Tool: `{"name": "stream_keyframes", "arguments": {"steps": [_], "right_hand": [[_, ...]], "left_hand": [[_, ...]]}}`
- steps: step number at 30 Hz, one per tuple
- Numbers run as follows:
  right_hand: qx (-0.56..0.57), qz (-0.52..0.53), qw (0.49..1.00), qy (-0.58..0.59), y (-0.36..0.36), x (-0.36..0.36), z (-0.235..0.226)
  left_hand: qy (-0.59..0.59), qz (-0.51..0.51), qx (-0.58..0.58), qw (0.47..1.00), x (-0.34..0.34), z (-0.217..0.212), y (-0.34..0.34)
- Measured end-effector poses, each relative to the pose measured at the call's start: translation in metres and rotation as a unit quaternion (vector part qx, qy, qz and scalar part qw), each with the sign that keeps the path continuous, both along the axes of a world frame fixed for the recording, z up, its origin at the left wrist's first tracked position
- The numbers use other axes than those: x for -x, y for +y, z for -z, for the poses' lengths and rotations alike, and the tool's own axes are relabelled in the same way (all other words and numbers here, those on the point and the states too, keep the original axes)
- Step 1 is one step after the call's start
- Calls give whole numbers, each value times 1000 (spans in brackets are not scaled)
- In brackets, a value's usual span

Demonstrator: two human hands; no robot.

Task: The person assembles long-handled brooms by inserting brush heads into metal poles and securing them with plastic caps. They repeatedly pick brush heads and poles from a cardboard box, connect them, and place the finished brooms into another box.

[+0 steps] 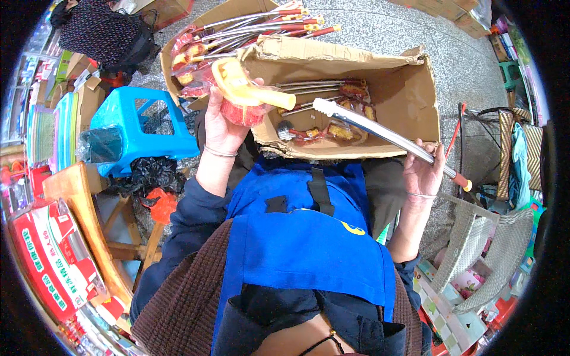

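cardboard box (409, 89) open on top, blue stool (142, 118) crowding left side

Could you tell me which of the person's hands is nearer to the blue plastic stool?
Left. The left hand is raised just right of the blue plastic stool; the right hand is far across the cardboard box.

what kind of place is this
Probably a small shop or market stall: stacked packaged goods crowd the person's left, an open cardboard box holds many identical metal tools, and a blue plastic stool stands on the paved floor.
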State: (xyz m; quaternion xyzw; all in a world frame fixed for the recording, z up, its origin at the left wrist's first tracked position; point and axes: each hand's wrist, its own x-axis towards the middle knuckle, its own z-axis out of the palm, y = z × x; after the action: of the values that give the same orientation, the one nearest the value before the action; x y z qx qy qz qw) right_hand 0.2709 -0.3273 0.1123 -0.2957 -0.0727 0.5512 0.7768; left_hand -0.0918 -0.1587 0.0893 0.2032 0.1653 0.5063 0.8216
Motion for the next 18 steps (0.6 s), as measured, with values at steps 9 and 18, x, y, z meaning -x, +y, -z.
{"name": "stream_keyframes", "arguments": {"steps": [9, 18], "right_hand": [[-27, -5, 999, -30, -1, 8, -11], [-27, -13, 998, -60, -1, 9, -7]], "left_hand": [[16, 14, -14, 1000, -10, 0, -4], [68, -5, -9, 998, -17, 0, -7]]}}
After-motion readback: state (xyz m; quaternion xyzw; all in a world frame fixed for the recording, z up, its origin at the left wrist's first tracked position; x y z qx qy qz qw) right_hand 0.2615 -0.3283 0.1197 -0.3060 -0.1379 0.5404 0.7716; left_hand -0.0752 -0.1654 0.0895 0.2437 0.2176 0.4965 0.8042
